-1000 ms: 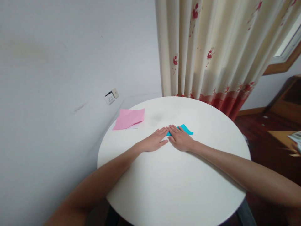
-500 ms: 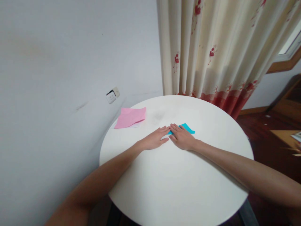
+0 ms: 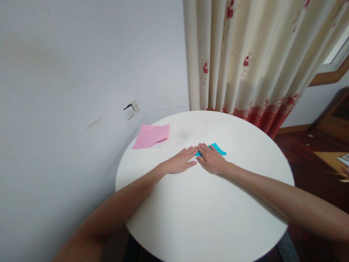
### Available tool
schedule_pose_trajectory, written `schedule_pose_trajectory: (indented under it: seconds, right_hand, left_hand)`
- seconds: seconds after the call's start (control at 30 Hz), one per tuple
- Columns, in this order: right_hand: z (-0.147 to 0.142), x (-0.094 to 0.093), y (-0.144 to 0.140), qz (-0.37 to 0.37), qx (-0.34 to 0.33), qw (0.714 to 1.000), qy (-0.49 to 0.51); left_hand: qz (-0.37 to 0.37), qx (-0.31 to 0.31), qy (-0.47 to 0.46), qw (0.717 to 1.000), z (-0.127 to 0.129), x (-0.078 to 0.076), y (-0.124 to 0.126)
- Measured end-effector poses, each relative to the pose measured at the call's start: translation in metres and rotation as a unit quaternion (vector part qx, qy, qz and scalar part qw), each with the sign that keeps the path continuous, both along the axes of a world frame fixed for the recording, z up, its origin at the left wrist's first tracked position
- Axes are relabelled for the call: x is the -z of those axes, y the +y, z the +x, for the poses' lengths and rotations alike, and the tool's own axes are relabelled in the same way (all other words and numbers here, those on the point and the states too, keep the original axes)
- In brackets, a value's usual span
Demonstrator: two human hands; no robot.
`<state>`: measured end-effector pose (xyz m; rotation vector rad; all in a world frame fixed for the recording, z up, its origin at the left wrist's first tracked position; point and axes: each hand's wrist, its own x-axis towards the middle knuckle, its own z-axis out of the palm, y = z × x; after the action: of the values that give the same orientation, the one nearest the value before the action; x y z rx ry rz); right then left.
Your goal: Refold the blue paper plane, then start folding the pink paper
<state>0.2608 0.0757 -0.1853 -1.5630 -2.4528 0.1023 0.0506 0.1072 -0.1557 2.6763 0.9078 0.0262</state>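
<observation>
A piece of blue paper [image 3: 217, 148], apparently folded, lies on the white round table [image 3: 201, 211]. My right hand [image 3: 211, 159] rests flat over its middle, fingers stretched forward and thumb apart. From the left, my left hand [image 3: 181, 160] lies flat with its fingertips at the paper's left end, touching or nearly touching the right fingers. Both palms face down, and neither hand grips anything. Much of the paper's left part is hidden under the fingers; its right end shows a pointed corner.
Pink paper sheets [image 3: 152, 136] lie at the table's back left, with a white sheet partly under them. A wall with a socket [image 3: 129, 112] borders the left side. Behind the table hangs a flowered curtain [image 3: 231, 72]. Wooden furniture [image 3: 331, 160] stands at the right.
</observation>
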Motion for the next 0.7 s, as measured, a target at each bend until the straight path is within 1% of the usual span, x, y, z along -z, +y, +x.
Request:
schedule_pose_trajectory:
  seconds: [0.43,0.7]
  right_hand:
    - [-0.0004,-0.0010,-0.0003,-0.003,-0.001,1.000,0.006]
    - [-0.0002,-0.0026,-0.0010,-0.010,0.000,1.000,0.008]
  left_hand:
    - [-0.003,0.004,0.001,1.000,0.0005,-0.0006,-0.0005]
    - [-0.002,0.005,0.020,1.000,0.0008,-0.0009,-0.0023]
